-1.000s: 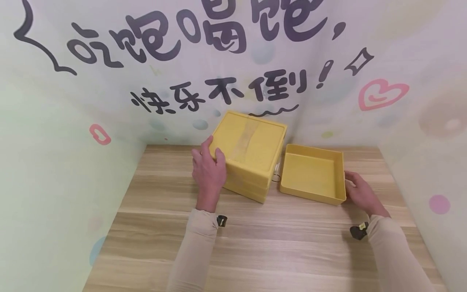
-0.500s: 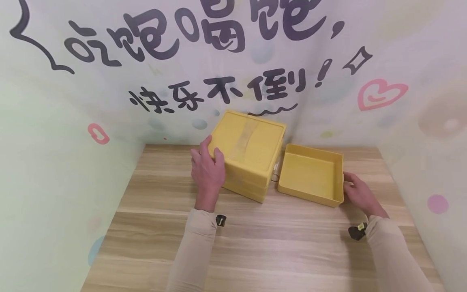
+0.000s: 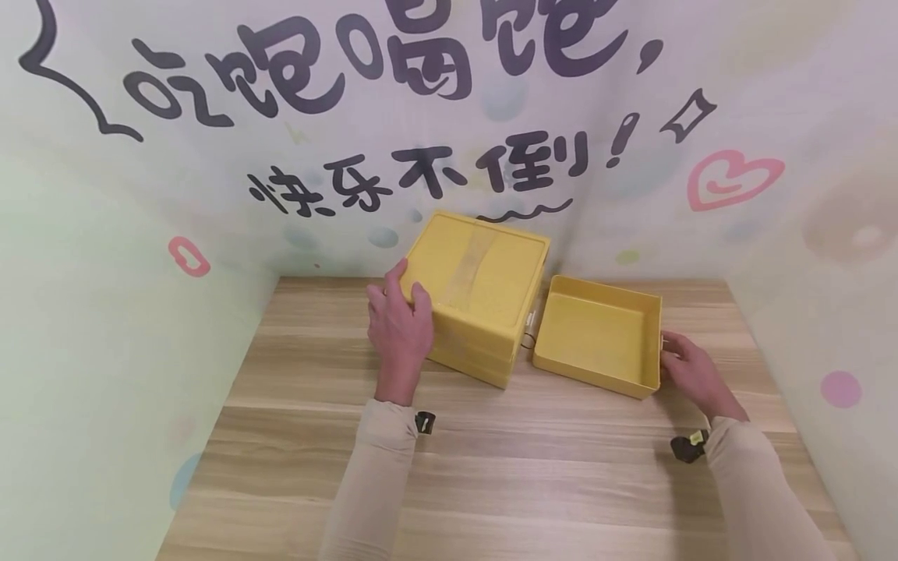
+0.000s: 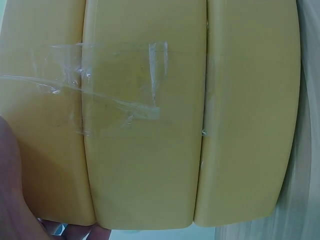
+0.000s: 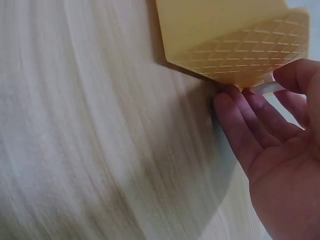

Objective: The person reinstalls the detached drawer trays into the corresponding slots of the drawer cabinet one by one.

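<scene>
A yellow drawer box [image 3: 484,273], its stacked sections bound by clear tape [image 4: 120,90], stands turned at an angle near the back wall. My left hand [image 3: 403,327] grips its left edge, fingers reaching round the far side. Beside the box on the right, a shallow yellow drawer [image 3: 596,331] lies open side up with nothing in it. At the drawer's right end my right hand [image 3: 698,374] pinches a small white handle [image 5: 267,88] between thumb and fingers. A crosshatched pattern covers the drawer's end wall [image 5: 250,47].
Between box and drawer a small white piece [image 3: 531,320] and a thin dark loop [image 3: 528,340] show in part. The wood-grain table [image 3: 547,475] meets a printed back wall [image 3: 337,241] and side walls left and right.
The drawer's right end has come very slightly nearer with my right hand on it. My left hand and the box have stayed in place.
</scene>
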`<state>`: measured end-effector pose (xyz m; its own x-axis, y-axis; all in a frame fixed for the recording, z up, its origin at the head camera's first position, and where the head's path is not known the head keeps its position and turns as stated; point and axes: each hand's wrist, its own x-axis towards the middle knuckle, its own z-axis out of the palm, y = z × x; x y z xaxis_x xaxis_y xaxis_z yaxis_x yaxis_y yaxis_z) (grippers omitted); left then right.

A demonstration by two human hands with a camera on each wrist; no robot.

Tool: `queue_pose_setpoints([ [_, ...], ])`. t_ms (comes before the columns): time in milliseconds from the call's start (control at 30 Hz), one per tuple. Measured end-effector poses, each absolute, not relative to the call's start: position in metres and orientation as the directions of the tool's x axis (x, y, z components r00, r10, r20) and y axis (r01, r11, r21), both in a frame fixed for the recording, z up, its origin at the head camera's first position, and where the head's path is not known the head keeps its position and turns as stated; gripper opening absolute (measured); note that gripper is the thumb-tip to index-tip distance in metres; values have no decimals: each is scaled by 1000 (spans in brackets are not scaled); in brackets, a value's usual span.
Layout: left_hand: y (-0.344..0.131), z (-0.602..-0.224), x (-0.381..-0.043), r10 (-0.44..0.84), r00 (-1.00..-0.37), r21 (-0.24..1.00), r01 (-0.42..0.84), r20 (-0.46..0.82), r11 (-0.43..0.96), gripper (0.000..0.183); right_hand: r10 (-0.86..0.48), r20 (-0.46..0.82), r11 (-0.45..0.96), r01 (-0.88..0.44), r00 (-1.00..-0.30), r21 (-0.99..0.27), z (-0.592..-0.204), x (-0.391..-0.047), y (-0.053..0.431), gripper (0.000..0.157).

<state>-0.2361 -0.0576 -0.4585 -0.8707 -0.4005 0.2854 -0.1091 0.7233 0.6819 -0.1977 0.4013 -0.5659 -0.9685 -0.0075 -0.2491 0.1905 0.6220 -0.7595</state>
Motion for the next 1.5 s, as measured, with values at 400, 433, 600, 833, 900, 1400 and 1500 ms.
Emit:
queue_pose_setpoints([
  [400, -58, -459, -236, -398, -869, 680, -103, 293, 726, 49, 24, -211, 633, 178, -977, -753, -565, -188, 400, 65],
  [433, -58, -459, -237, -397, -870, 680, -103, 292, 726, 49, 26, -206, 635, 176, -978, -752, -565, -188, 400, 65],
  [600, -57, -457, -236, -397, -875, 681, -112, 277, 723, 51, 35, -189, 623, 169, -981, -764, -563, -185, 400, 64],
  [833, -54, -455, -234, -408, -874, 684, -128, 265, 718, 51, 59, -186, 597, 184, -981, -781, -563, -186, 403, 66],
  [900, -53, -455, -233, -410, -872, 683, -129, 267, 719, 51, 65, -166, 582, 173, -984, -795, -561, -186, 404, 64],
  [1400, -52, -457, -231, -432, -860, 658, -162, 271, 735, 54, 144, -104, 524, 165, -984, -836, -535, -186, 408, 62],
  [1500, -52, -456, -231, -437, -856, 654, -166, 276, 738, 56, 151, -87, 515, 153, -985, -844, -530, -187, 405, 61],
])
